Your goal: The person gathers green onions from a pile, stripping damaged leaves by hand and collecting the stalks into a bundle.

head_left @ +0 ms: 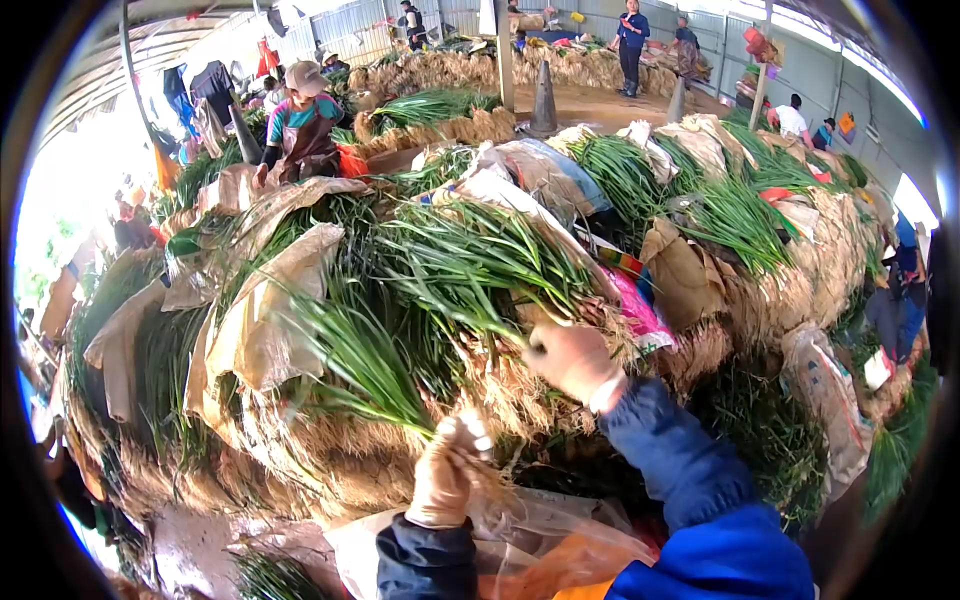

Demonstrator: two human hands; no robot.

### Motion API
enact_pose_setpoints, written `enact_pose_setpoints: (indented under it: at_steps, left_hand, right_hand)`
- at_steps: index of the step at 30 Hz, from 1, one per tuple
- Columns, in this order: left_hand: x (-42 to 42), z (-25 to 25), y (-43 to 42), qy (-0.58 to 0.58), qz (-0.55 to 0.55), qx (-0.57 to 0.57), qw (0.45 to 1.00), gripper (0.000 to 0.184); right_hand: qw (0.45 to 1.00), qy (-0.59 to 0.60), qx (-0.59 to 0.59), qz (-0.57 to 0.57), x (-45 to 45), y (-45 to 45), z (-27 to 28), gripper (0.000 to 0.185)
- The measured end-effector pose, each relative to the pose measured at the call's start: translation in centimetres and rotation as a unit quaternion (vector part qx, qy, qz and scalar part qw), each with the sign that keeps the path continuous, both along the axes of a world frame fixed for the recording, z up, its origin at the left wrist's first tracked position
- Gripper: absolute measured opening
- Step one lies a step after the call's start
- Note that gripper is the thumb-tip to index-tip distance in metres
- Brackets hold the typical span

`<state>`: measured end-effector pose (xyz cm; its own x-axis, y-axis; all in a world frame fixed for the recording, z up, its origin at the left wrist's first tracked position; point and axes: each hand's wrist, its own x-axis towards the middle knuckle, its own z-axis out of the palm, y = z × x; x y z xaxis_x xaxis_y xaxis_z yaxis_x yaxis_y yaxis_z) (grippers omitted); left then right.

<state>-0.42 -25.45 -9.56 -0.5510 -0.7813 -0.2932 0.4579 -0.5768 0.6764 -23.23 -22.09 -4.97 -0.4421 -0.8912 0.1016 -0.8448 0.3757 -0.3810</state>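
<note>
Jutting forward-left from closed left hand (443, 478): green bunch (368, 372); right hand (574, 362) curled near pile (480, 255), hold unclear.

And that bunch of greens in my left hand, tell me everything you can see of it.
The bunch of greens has long, narrow, grass-like green leaves, slightly blurred, that fan up and to the left of the picture. Your left hand closes around its narrow lower end, hiding most of the stems there. It is held aslant, in front of the large pile of similar plants; whether its leaves touch that pile, I can't tell.
</note>
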Motion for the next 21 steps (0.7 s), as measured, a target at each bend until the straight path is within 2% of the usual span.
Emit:
enact_pose_setpoints:
  at_steps: [2,3,4,5,7,8,9,10,13,14,16,17,18,19,20,21]
  left_hand:
    - [-1.6,-2.4,1.3,0.012,-0.046,0.123,0.991,0.028]
    - [-1.6,-6.3,1.1,0.075,-0.078,0.146,0.983,0.029]
    - [-1.5,-7.6,1.7,0.108,-0.11,0.132,0.979,0.028]
    - [-1.4,-8.9,2.4,0.141,-0.142,0.117,0.973,0.028]
    - [-1.9,-7.1,3.3,0.082,-0.067,0.177,0.978,0.016]
    - [-1.6,-5.8,3.8,0.049,-0.039,0.198,0.978,0.019]
    - [-1.0,-6.8,3.7,0.068,-0.047,0.175,0.981,0.015]
    - [-0.6,-7.4,4.0,0.065,-0.044,0.171,0.982,0.015]
    - [-0.2,-7.3,4.5,-0.01,-0.021,0.132,0.991,0.013]
    - [0.3,-7.5,4.4,-0.01,-0.016,0.131,0.991,0.013]
    - [1.2,-7.7,4.3,-0.085,-0.031,0.146,0.985,0.013]
    - [0.9,-7.6,5.0,-0.073,-0.004,0.124,0.99,0.017]
    - [1.2,-7.2,5.2,-0.075,-0.008,0.125,0.989,0.017]
    - [1.3,-6.8,5.3,0.003,-0.042,0.136,0.99,0.02]
    - [1.5,-6.6,5.4,0.08,-0.077,0.148,0.983,0.023]
    - [1.6,-6.6,5.6,0.163,-0.105,0.157,0.968,0.027]
  right_hand:
    - [0.998,0.014,-0.043,0.046,3.0,3.0,0.7,0.03]
    - [0.994,0.004,-0.053,0.101,3.7,3.9,-1.2,0.034]
    - [0.986,-0.009,-0.062,0.155,4.3,4.4,-2.5,0.038]
    - [0.988,-0.053,-0.013,0.142,4.4,4.4,-3.3,0.04]
    - [0.983,-0.149,-0.017,0.108,4.0,2.8,-4.8,0.043]
    - [0.981,-0.172,-0.002,0.092,4.0,1.7,-5.7,0.044]
    - [0.975,-0.196,0.02,0.102,4.5,0.7,-6.5,0.047]
    - [0.969,-0.212,-0.008,0.129,5.2,0.2,-7.1,0.048]
    - [0.953,-0.272,0.025,0.134,7.9,0.6,-5.6,0.044]
    - [0.973,-0.135,-0.081,0.171,8.4,0.2,-7.2,0.037]
    - [0.976,-0.132,-0.067,0.159,8.6,1.2,-8.1,0.031]
    - [0.973,-0.043,-0.146,0.174,8.9,1.2,-9.5,0.029]
    - [0.974,-0.044,-0.145,0.17,9.4,1.5,-10.0,0.029]
    - [0.896,-0.415,-0.142,0.069,10.1,1.5,-9.6,0.026]
    - [0.68,-0.722,-0.121,-0.044,10.6,1.9,-9.6,0.025]
    - [0.469,-0.873,-0.119,-0.058,10.0,1.4,-13.6,0.018]
